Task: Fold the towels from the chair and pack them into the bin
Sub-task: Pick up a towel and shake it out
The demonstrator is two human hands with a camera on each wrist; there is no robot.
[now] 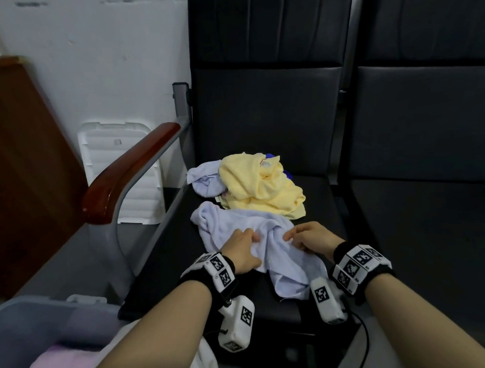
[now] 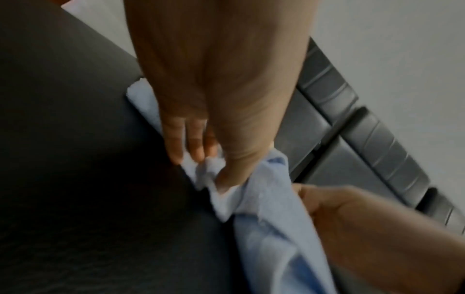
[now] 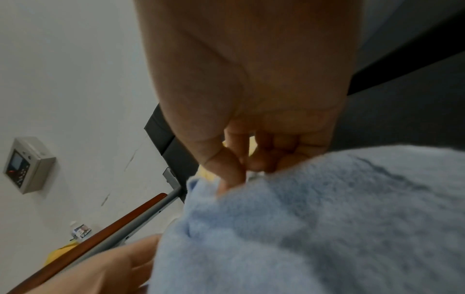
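A crumpled pale blue towel [image 1: 252, 233] lies on the front of the black chair seat [image 1: 314, 208], nearest the person, with a yellow towel [image 1: 259, 187] heaped just behind it and another pale blue one [image 1: 205, 178] behind that, toward the armrest [image 1: 129, 172]. The left hand [image 1: 243, 250] pinches a bunched fold of the front towel between thumb and fingers, as the left wrist view shows; the right hand [image 1: 307, 236] has its fingers curled into the cloth beside it, thumb and forefinger nipping a ridge. The grey bin [image 1: 33, 321] stands beside the chair, below the armrest, with something pink already inside. This looks like the start of folding this towel. To do it well, each hand should work along the cloth to a true corner or hem, not a mid-fabric bunch, then draw apart until the edge is taut and lay it flat on the free seat in front of the yellow towel, so the heap is not dragged along.
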